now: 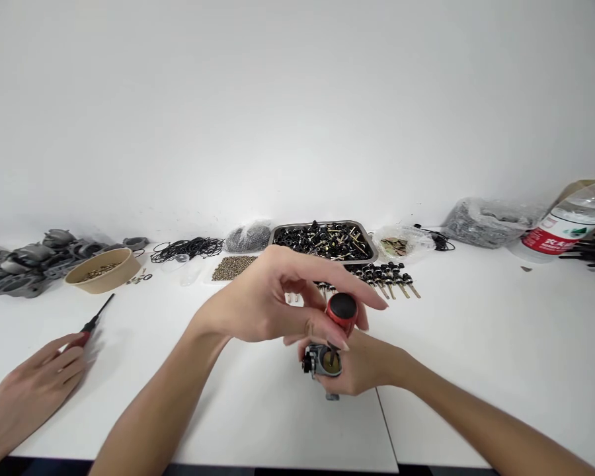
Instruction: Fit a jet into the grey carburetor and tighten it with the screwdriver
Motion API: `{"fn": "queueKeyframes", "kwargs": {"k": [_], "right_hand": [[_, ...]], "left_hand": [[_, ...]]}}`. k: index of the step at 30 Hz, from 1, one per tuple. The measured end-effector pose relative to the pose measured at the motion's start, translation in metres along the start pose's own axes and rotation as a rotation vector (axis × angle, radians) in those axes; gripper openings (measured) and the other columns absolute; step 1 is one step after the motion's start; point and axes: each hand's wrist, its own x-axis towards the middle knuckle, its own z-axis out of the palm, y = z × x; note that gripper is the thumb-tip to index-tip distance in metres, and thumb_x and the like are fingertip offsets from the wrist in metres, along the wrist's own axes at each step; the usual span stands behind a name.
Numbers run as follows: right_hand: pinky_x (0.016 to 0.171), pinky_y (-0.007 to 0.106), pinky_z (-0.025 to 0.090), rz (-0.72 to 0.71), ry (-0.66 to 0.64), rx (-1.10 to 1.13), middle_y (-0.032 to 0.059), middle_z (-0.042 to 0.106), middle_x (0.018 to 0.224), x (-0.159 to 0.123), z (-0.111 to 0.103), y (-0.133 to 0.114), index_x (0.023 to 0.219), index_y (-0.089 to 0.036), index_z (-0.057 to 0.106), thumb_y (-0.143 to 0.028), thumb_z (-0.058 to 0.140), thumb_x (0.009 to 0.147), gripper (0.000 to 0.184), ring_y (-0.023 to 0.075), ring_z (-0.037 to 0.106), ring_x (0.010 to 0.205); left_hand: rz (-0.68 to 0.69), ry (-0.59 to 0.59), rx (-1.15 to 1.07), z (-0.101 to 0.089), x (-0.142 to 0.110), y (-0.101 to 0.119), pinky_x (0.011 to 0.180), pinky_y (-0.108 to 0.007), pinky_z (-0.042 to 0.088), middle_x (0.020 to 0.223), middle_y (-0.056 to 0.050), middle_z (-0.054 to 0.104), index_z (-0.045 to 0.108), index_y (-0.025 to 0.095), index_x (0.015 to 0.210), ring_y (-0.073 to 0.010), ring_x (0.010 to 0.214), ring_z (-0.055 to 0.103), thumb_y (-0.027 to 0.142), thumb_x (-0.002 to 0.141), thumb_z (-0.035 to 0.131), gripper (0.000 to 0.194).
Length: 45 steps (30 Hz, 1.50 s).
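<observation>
My left hand (pixel 262 297) is closed around the red and black handle of a screwdriver (pixel 343 311), held upright with its tip down. Its shaft reaches into the round bore of a small grey metal throttle body (pixel 318 360), where a brass-coloured disc (pixel 331 359) shows. Beneath it, my right hand (pixel 359 367) grips that throttle body from the right side, just above the white table. Part of the right hand's fingers is hidden behind the left hand and the housing.
At the left, another person's hand (pixel 49 377) holds a second screwdriver (pixel 92 324). Behind stand grey metal housings (pixel 34 258), a paper bowl (pixel 104 277) of small parts, black rings (pixel 188 248), a metal tray (pixel 374 254) of shafts, bagged parts (pixel 490 221) and a bottle (pixel 565 225).
</observation>
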Motion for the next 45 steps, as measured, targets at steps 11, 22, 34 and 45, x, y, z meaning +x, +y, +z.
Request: {"fn": "queueKeyframes", "kwargs": {"k": [11,22,34,45], "right_hand": [[0.084,0.039,0.048,-0.031,0.023,-0.077,0.0063,0.058,0.097,0.000,0.003,0.004,0.102,-0.019,0.057,-0.016,0.061,0.072,0.031,0.0218,0.055,0.093],[0.090,0.037,0.050,-0.044,0.057,-0.017,0.0055,0.062,0.103,0.000,-0.001,-0.002,0.102,-0.018,0.062,-0.012,0.062,0.069,0.033,0.0221,0.056,0.100],[0.088,0.037,0.048,-0.018,0.023,-0.028,0.0058,0.057,0.109,0.001,0.002,0.002,0.100,-0.022,0.058,-0.011,0.063,0.067,0.036,0.0231,0.053,0.104],[0.093,0.036,0.046,-0.071,0.041,-0.014,0.0052,0.058,0.108,-0.001,0.004,0.006,0.101,-0.020,0.058,-0.011,0.062,0.069,0.034,0.0211,0.051,0.108]], "left_hand": [[0.065,0.010,-0.042,0.005,0.004,-0.001,0.046,-0.018,0.048,0.086,-0.009,0.068,0.072,0.016,0.079,-0.0077,0.059,0.056,0.027,0.064,0.083,0.021],[-0.045,-0.124,-0.200,0.003,0.002,-0.002,0.045,-0.020,0.051,0.090,-0.014,0.073,0.070,0.014,0.100,-0.0100,0.055,0.061,0.030,0.083,0.064,0.024],[-0.031,0.068,-0.199,0.001,0.011,-0.019,0.043,-0.016,0.047,0.075,-0.002,0.064,0.065,0.015,0.084,-0.0078,0.054,0.060,0.025,0.060,0.085,0.033],[-0.114,-0.060,-0.298,-0.003,0.006,-0.013,0.041,-0.022,0.049,0.091,-0.011,0.072,0.069,0.015,0.100,-0.0124,0.052,0.064,0.028,0.077,0.071,0.027]]}}
